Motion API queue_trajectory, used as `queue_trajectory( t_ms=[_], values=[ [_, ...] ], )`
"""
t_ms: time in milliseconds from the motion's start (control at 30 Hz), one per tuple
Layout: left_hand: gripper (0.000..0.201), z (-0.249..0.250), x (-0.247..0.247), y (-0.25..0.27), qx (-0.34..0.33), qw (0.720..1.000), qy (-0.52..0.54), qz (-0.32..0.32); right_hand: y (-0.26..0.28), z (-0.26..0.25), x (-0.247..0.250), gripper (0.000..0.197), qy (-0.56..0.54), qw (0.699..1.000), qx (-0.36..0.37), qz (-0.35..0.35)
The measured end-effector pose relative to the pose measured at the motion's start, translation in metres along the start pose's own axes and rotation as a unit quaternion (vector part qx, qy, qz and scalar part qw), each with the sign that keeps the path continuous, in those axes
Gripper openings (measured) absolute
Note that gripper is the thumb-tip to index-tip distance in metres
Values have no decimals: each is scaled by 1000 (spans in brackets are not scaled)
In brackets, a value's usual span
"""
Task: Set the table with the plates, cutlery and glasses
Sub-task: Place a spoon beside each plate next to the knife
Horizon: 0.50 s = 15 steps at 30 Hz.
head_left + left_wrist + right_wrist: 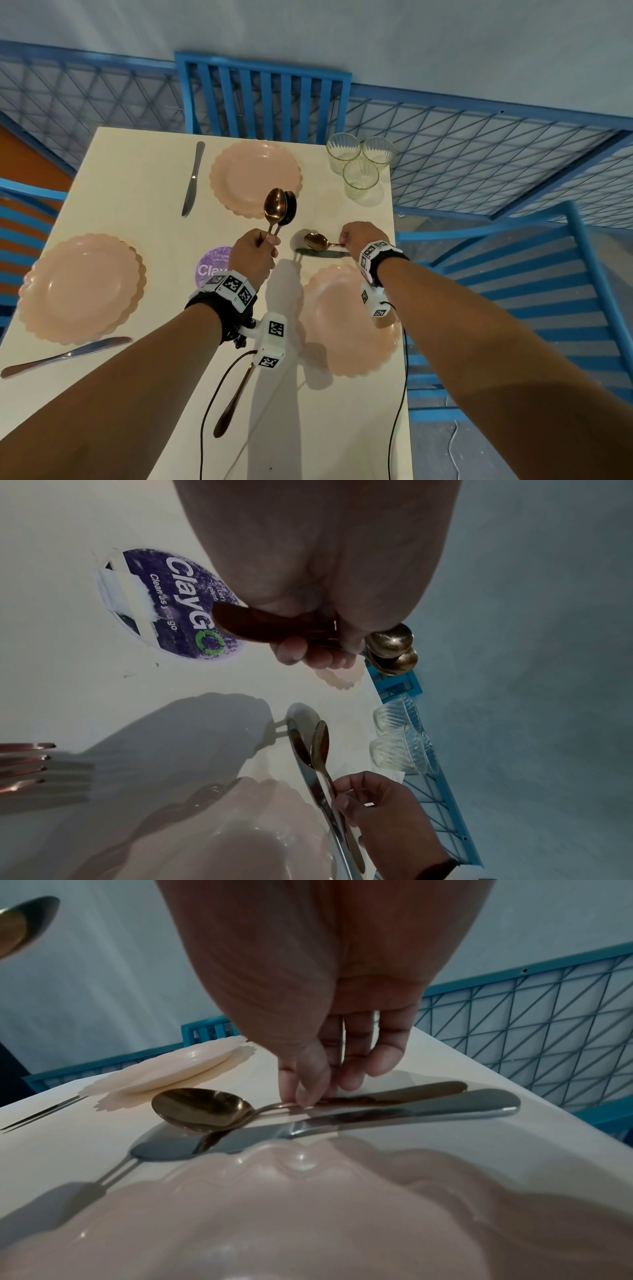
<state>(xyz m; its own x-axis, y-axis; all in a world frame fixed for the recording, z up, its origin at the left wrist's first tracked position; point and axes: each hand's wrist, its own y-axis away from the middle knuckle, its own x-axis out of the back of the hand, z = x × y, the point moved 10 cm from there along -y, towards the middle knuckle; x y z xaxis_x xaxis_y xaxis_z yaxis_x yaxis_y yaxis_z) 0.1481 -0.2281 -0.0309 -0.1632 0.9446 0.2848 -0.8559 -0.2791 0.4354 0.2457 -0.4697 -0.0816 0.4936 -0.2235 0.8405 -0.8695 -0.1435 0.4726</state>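
My left hand point(265, 245) grips the handles of two copper spoons point(279, 209), bowls up, above the table's middle; the left wrist view shows their bowls point(390, 647) past the curled fingers point(308, 656). My right hand point(346, 240) pinches the handle of a third gold spoon point(202, 1110), which lies beside a steel knife point(342, 1123) just beyond the near right pink plate point(342, 342). Its bowl touches the knife blade. Two more pink plates sit at the far side point(255, 174) and at the left point(78, 287).
Three clear glasses point(359, 161) cluster at the table's back right corner. Knives lie by the far plate point(193, 178) and the left plate point(68, 356). A copper fork point(236, 397) lies near the front. A purple sticker point(178, 601) marks the centre. Blue chairs point(263, 92) surround the table.
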Motion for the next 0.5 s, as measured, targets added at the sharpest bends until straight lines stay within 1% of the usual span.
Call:
queue_trajectory(
  t_ms=[133, 267, 367, 400, 433, 500],
  values=[
    [18, -3, 2, 1, 11, 1000, -13, 11, 5, 0, 3, 27, -3, 1000, 0, 10],
    [18, -1, 10, 4, -3, 999, -35, 26, 14, -2, 13, 24, -9, 1000, 5, 26],
    [19, 3, 25, 10, -12, 998, -48, 49, 25, -9, 29, 25, -33, 998, 7, 55],
    [20, 6, 32, 13, -16, 997, -55, 56, 32, -19, 36, 22, -48, 996, 24, 75],
    [21, 9, 41, 15, -19, 996, -65, 65, 39, -35, 45, 19, -65, 991, 57, 103],
    [23, 12, 63, 16, -20, 991, -90, 98, 62, -82, 60, 19, -91, 973, 154, 143]
  ],
)
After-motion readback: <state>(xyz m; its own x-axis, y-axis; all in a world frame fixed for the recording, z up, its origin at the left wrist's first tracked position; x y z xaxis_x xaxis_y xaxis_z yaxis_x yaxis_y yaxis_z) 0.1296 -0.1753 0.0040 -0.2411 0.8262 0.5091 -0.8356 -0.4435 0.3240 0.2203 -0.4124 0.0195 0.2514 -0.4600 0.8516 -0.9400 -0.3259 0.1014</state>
